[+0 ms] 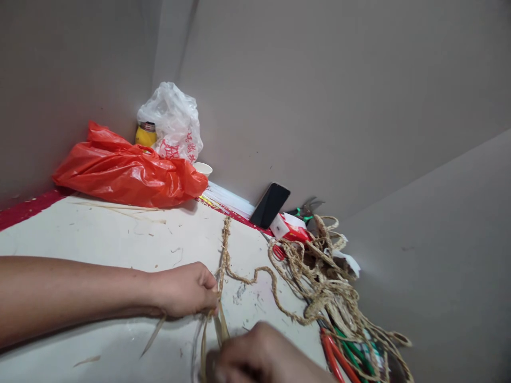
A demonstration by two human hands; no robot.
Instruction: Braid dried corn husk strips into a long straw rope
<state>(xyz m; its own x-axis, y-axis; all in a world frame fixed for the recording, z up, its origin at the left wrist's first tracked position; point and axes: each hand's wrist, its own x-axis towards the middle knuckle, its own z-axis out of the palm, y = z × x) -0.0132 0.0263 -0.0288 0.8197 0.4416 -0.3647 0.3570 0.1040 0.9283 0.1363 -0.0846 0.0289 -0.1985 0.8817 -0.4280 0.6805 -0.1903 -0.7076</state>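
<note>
A braided straw cord (224, 250) runs down the white tabletop to my left hand (191, 290), whose thumb and fingers are pinched around its lower end. Flat, loose straw strands (204, 343) come out below that grip. My right hand (259, 354), partly cut off by the bottom edge and slightly blurred, is curled at the lower ends of these strands and closed on them; its fingertips are partly hidden. From the cord, a thinner braided length winds right to a tangled heap of straw rope (319, 276).
A red plastic bag (131, 170) lies at the back left, before a white plastic bag (171, 122), a yellow jar (146, 134) and a paper cup (203, 169). A phone (270, 205) leans against the wall. Pliers (307, 210) and red-handled tool grips (335, 354) lie right.
</note>
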